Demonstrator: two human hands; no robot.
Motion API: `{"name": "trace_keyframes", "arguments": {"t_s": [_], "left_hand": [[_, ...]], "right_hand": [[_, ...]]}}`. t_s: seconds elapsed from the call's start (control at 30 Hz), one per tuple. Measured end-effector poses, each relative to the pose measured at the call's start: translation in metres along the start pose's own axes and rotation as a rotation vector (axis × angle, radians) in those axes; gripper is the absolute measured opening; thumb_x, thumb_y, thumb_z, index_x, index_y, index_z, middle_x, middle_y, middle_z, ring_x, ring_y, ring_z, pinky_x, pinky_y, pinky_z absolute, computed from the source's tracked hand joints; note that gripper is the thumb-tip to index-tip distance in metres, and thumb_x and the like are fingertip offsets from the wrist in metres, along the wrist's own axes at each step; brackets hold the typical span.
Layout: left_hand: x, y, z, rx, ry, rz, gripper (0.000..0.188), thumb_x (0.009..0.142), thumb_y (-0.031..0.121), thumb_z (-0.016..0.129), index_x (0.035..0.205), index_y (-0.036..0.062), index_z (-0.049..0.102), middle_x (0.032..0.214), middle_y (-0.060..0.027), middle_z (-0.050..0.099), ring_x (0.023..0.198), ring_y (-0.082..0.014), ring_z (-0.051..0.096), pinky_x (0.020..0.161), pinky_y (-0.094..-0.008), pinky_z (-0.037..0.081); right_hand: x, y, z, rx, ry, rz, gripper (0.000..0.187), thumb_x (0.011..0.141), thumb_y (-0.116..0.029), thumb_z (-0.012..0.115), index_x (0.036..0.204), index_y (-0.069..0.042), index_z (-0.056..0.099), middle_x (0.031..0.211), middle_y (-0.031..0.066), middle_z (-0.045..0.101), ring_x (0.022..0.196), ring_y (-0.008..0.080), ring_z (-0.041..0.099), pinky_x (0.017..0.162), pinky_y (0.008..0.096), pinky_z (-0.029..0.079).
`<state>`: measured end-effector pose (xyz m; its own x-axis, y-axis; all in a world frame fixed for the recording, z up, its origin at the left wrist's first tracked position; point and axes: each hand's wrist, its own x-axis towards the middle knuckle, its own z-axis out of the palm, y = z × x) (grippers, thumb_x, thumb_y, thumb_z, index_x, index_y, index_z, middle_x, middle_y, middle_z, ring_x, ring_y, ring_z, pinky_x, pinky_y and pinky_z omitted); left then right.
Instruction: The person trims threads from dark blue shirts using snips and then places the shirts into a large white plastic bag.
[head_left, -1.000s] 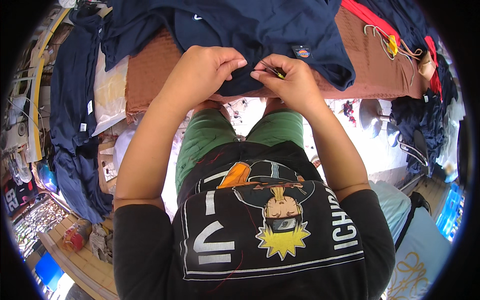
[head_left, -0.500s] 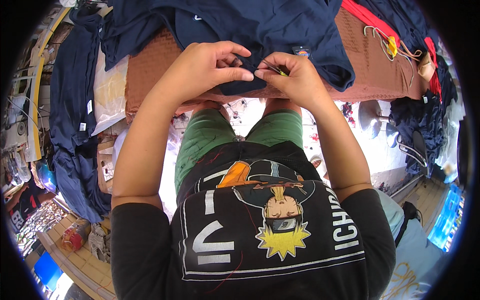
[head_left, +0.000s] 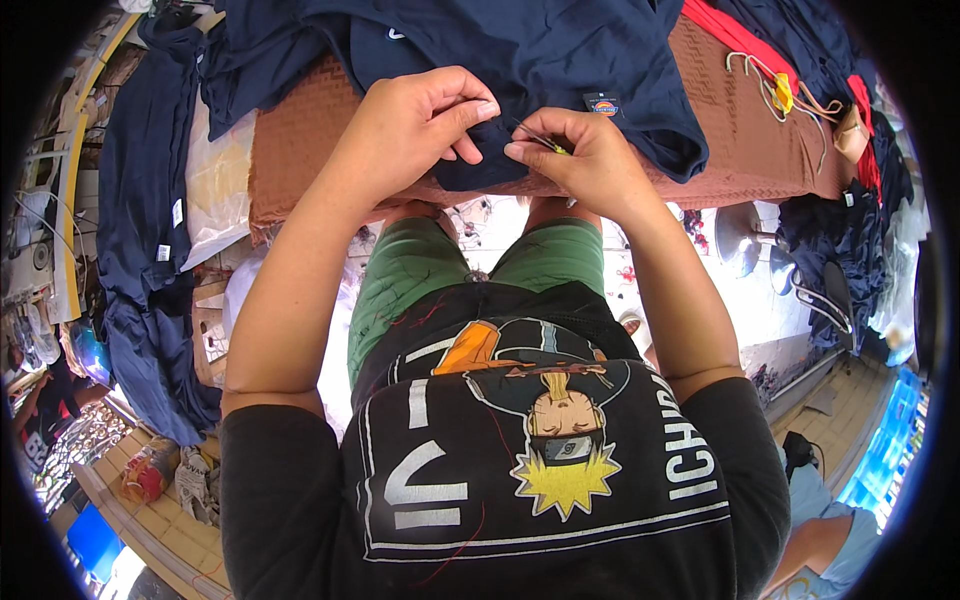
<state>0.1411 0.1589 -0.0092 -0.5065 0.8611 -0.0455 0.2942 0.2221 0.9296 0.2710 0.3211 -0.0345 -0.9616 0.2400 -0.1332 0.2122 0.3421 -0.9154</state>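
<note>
A navy garment [head_left: 530,60] lies spread over the table in front of me, with a dark label [head_left: 603,104] near its right part. My left hand [head_left: 425,125] is over the garment's near edge, thumb and forefinger pressed together. What they pinch, if anything, is too small to make out. Just to its right, my right hand [head_left: 585,150] grips a slim, dark pointed tool [head_left: 540,137] with a bit of yellow on it, probably thread snips. Its tip points up and left toward my left fingers. The two hands are close but apart.
Brown quilted cloth [head_left: 300,140] covers the table. To the right lie a red strap [head_left: 730,35] and pale cords with a yellow piece [head_left: 783,95]. More navy garments [head_left: 150,230] hang at the left. A person in light blue [head_left: 830,535] is at the lower right.
My left thumb and forefinger have come together from apart, and that hand has shifted slightly up. My right hand has barely moved. At the lower right, the other person has shifted.
</note>
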Motion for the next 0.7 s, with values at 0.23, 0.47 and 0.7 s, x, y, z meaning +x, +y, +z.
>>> {"name": "trace_keyframes", "arguments": {"t_s": [0.23, 0.47, 0.7], "left_hand": [[0.001, 0.001, -0.001, -0.071, -0.034, -0.036, 0.021, 0.095, 0.020, 0.053, 0.102, 0.0009, 0.058, 0.091, -0.0042, 0.062, 0.072, -0.0135, 0.067, 0.063, -0.0201, 0.050], [0.000, 0.001, 0.000, -0.065, -0.022, -0.034, 0.022, 0.095, 0.021, 0.053, 0.102, 0.0013, 0.057, 0.090, -0.0052, 0.061, 0.073, -0.0146, 0.068, 0.063, -0.0207, 0.051], [0.001, -0.001, 0.001, -0.071, -0.038, -0.048, 0.021, 0.095, 0.021, 0.053, 0.102, 0.0013, 0.057, 0.089, -0.0044, 0.061, 0.072, -0.0140, 0.067, 0.061, -0.0211, 0.051]], "right_hand": [[-0.003, -0.009, -0.009, 0.104, -0.012, -0.257, 0.026, 0.086, -0.012, 0.064, 0.107, 0.001, 0.055, 0.091, 0.0015, 0.059, 0.083, 0.0051, 0.053, 0.073, 0.0214, 0.043], [-0.003, -0.019, -0.020, -0.044, -0.099, -0.198, 0.019, 0.088, -0.010, 0.062, 0.103, 0.001, 0.057, 0.085, 0.0004, 0.059, 0.079, 0.0039, 0.053, 0.071, 0.0210, 0.043], [0.000, -0.017, -0.012, -0.002, -0.077, -0.230, 0.015, 0.087, -0.009, 0.063, 0.099, 0.000, 0.058, 0.074, -0.0029, 0.056, 0.068, 0.0016, 0.049, 0.060, 0.0188, 0.040]]}}
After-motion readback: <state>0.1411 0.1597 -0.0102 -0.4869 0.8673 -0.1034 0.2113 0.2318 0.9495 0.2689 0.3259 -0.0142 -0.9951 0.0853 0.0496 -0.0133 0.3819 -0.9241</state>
